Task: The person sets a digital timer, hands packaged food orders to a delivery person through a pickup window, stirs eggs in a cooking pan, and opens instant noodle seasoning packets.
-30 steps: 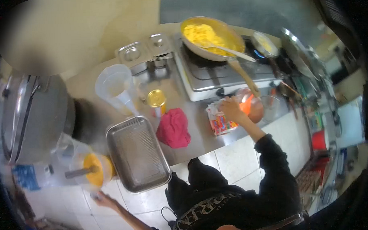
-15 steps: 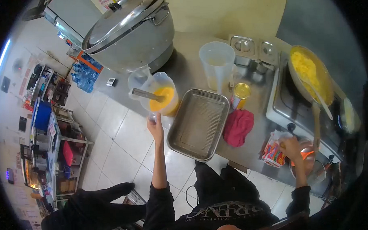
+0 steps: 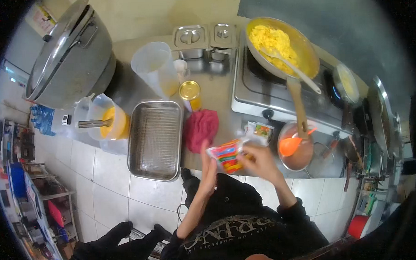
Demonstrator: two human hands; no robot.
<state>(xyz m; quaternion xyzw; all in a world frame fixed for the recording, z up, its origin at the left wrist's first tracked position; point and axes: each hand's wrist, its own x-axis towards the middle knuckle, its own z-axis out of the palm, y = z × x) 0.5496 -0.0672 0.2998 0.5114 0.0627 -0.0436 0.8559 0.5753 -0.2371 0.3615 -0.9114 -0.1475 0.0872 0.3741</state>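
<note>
My right hand (image 3: pixel 263 164) is closed on a colourful printed packet (image 3: pixel 229 157), red, yellow and blue, in front of the counter edge. Beside the packet's left end is my left hand (image 3: pixel 208 175), fingers stretched upward and slightly blurred; I cannot tell whether it touches the packet. A second, smaller-looking packet (image 3: pixel 259 131) lies on the counter by the stove. Close behind my left hand is a crumpled red cloth (image 3: pixel 202 129). Right of the packets stands a metal pot (image 3: pixel 297 161) with an orange ladle (image 3: pixel 289 146) in it.
A metal tray (image 3: pixel 154 141) overhangs the counter's front edge. Left of it stands a jug of yellow liquid (image 3: pixel 118 121) with a metal-handled tool. Behind are a taller jug (image 3: pixel 153 67) and a can (image 3: pixel 190 95). A pan of scrambled egg (image 3: pixel 311 53) sits on the stove, handle forward.
My left hand has let go of the yellow-liquid jug and come over to the packet. My right hand has lifted the packet off the counter and leftward. The view has turned right.
</note>
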